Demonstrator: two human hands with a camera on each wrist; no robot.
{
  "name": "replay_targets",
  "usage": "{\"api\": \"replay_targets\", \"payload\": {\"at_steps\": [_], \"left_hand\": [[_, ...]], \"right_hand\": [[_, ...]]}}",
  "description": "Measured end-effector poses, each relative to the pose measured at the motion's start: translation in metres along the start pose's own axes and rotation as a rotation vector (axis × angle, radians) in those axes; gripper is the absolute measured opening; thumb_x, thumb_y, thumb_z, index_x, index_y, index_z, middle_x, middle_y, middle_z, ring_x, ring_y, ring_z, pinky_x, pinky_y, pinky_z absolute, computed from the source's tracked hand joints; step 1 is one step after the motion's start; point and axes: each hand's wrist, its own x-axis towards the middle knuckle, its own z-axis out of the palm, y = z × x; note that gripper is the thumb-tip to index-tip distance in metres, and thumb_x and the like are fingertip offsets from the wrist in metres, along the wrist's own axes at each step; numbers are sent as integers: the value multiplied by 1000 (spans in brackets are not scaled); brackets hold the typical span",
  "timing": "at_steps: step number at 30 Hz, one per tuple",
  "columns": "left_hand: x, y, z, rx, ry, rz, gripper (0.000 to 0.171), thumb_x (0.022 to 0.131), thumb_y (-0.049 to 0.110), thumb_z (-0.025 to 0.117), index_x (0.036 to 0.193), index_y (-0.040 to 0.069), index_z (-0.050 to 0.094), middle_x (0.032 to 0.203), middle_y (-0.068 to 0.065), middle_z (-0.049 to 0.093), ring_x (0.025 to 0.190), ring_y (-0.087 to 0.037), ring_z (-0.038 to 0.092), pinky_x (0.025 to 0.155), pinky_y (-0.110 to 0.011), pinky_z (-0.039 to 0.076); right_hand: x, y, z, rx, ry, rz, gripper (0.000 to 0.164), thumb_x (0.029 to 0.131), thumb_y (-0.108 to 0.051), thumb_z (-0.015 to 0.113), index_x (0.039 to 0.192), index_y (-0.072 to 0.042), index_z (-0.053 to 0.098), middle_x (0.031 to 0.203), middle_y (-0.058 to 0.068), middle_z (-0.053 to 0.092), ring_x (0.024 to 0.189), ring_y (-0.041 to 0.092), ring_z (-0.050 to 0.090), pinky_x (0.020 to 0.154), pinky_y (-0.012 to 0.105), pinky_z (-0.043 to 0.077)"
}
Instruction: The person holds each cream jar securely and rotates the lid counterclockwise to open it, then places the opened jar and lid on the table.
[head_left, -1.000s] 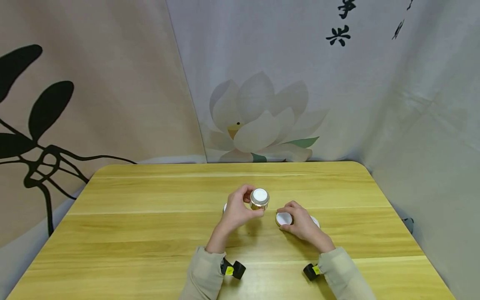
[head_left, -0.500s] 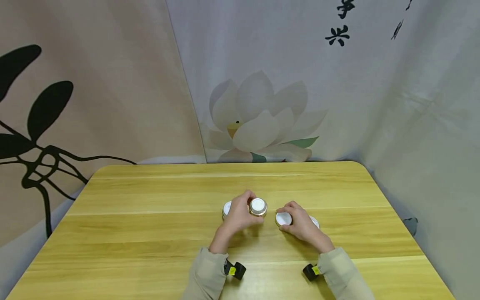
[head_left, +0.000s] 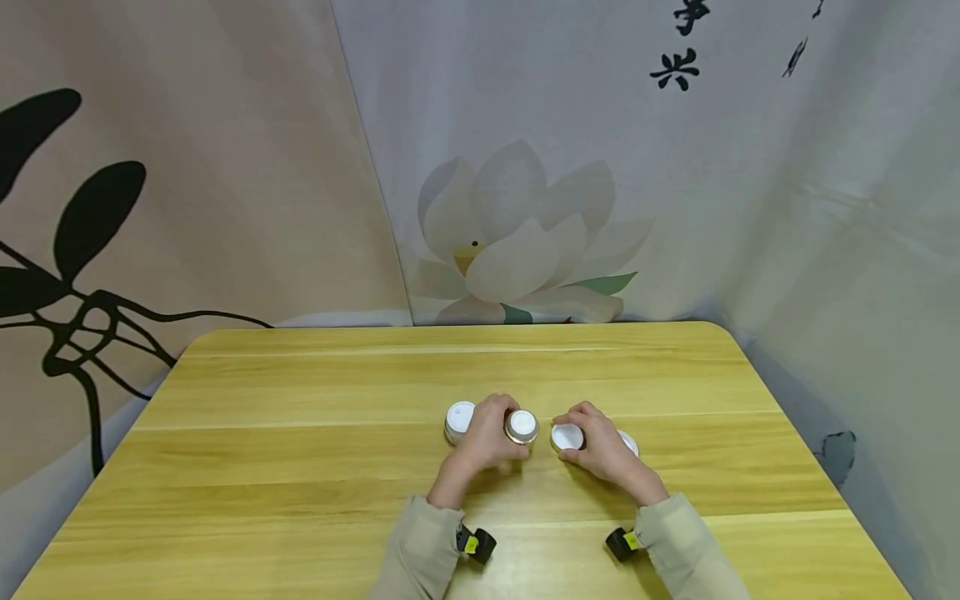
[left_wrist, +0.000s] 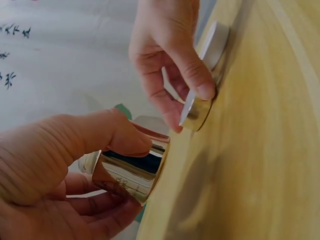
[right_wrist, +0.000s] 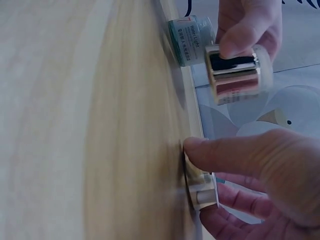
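Note:
My left hand grips a gold cream jar with a white top, its fingers and thumb around the sides. In the left wrist view the shiny gold jar sits close over the tabletop, its shadow beside it. My right hand pinches a gold-sided lid between thumb and fingers; its white inside faces up, and it lies at the table surface. Left of the left hand stands a second jar, teal with printed lettering in the right wrist view. A white lid shows partly behind the right hand.
Everything is on a wood-grain table with rounded far corners. Printed fabric with a lotus and black characters hangs behind it. A small camera is strapped at the left wrist, and another at the right.
My left hand has lowered the gold jar toward the table, bringing it nearer, and the second jar has come into fuller view. My right hand and its lid have stayed put.

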Motion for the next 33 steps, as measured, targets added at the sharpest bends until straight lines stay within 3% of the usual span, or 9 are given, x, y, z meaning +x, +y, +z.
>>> {"api": "replay_targets", "payload": {"at_steps": [16,24,29,33], "left_hand": [[-2,-3,11,32,-64,-46,42,57,3,84,91,-1,58,86,-8,55,84,-22,53,76,-32,47],[0,-4,13,45,-86,-90,46,57,4,85,92,-1,56,87,-8,54,84,-22,54,76,-33,48],[1,-1,13,62,-107,-127,50,57,4,85,97,-3,55,89,-9,53,85,-22,53,77,-34,48],[-1,3,10,70,-142,-133,60,60,8,84,110,-7,54,99,-14,55,91,-26,54,83,-37,48]], "right_hand": [[-1,-2,1,-3,-10,24,39,71,-5,79,108,-3,66,101,8,54,89,25,56,78,42,48],[-1,-4,2,-4,7,31,41,71,-3,78,109,2,63,101,11,53,91,27,54,79,43,48],[0,-5,7,-35,21,34,39,71,-2,76,107,4,62,102,13,52,94,31,51,79,43,47],[-1,-7,7,-60,3,32,42,71,-1,74,110,4,60,103,14,52,95,32,49,78,43,47]]}}
